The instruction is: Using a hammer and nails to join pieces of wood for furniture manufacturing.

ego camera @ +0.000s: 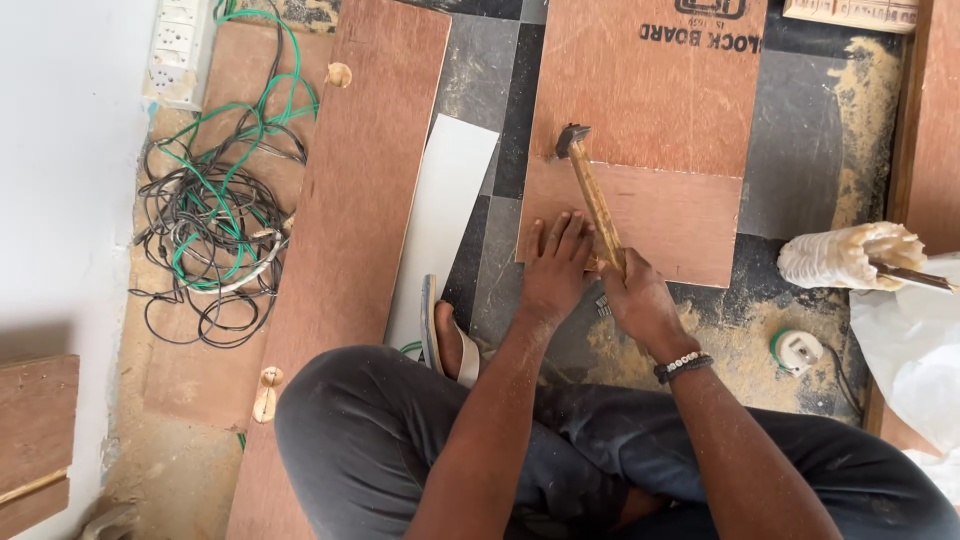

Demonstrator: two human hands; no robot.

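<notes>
Head view: the right hand (636, 292) is closed around the wooden handle of a hammer (592, 195), its steel head raised over the small plywood piece (660, 220) on the floor. The left hand (556, 262) lies flat and open on that piece's near edge, holding nothing (only pinning it). The hammer looks head-heavy and rigid, best gripped low on the handle; the plywood looks stiff and light
</notes>
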